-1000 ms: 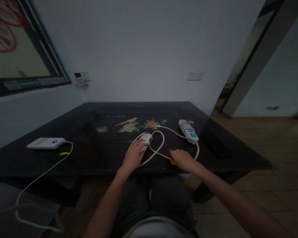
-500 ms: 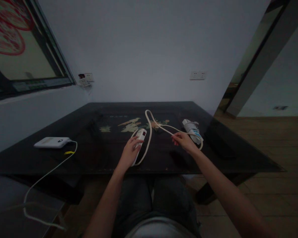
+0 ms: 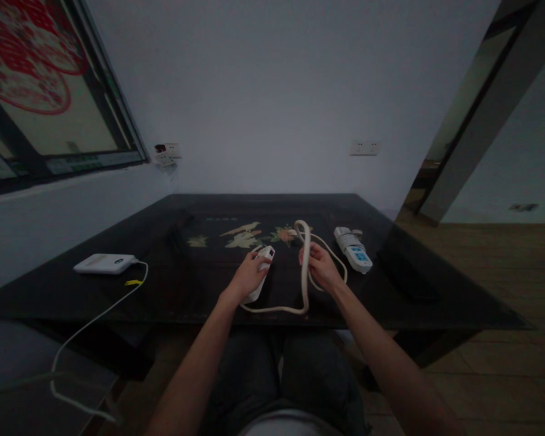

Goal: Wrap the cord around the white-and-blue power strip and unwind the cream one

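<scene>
My left hand (image 3: 246, 275) lies closed over a white power strip (image 3: 260, 278) on the dark table (image 3: 172, 284). A cream cable (image 3: 303, 284) runs from the strip in a loop along the table's front and rises through my right hand (image 3: 318, 266), which is closed round it and holds it folded a little above the table. Beyond that hand the cable leads toward a white plug block with blue faces (image 3: 353, 248) lying to the right.
A white flat device (image 3: 104, 263) with a white cord (image 3: 95, 321) sits at the table's left. A dark flat object (image 3: 406, 275) lies near the right edge. Wall sockets (image 3: 364, 147) are behind; a framed picture (image 3: 40, 103) hangs left. Painted flowers (image 3: 245, 235) decorate the tabletop.
My right hand has lifted the cable from the table's front, carried it up and then left toward the strip, folding the loop. My left hand has stayed on the power strip.
</scene>
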The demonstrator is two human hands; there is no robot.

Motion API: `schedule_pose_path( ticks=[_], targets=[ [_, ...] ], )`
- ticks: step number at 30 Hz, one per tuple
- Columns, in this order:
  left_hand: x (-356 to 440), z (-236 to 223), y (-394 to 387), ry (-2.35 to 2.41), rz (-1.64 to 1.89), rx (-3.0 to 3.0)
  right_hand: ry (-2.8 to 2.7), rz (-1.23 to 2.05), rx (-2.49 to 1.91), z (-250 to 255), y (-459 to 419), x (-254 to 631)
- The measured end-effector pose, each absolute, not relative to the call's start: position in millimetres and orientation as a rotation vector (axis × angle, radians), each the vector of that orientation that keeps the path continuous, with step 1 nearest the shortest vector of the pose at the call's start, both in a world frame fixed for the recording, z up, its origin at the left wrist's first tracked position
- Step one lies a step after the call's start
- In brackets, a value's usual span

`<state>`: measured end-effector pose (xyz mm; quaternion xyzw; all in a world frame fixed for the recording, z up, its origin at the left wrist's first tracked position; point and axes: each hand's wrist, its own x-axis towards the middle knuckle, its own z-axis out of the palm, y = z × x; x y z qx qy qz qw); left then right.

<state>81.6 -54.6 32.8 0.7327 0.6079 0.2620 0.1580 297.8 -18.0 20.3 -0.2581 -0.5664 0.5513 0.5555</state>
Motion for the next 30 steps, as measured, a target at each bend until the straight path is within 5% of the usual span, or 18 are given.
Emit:
schedule_pose_path(
  ticks=[20,26,30],
  targets=[
    [131,30,-71,2.075,0.374,2.246,-1.301,1.412,-0.602,-8,-43,287],
    [108,49,-137,1.37,0.834,2.132,-1.178,1.437,-0.567,-2,-39,280],
    [97,54,-195,0.848,0.842,1.944,-1.071,1.425,-0.551,3,-31,276]
  ],
)
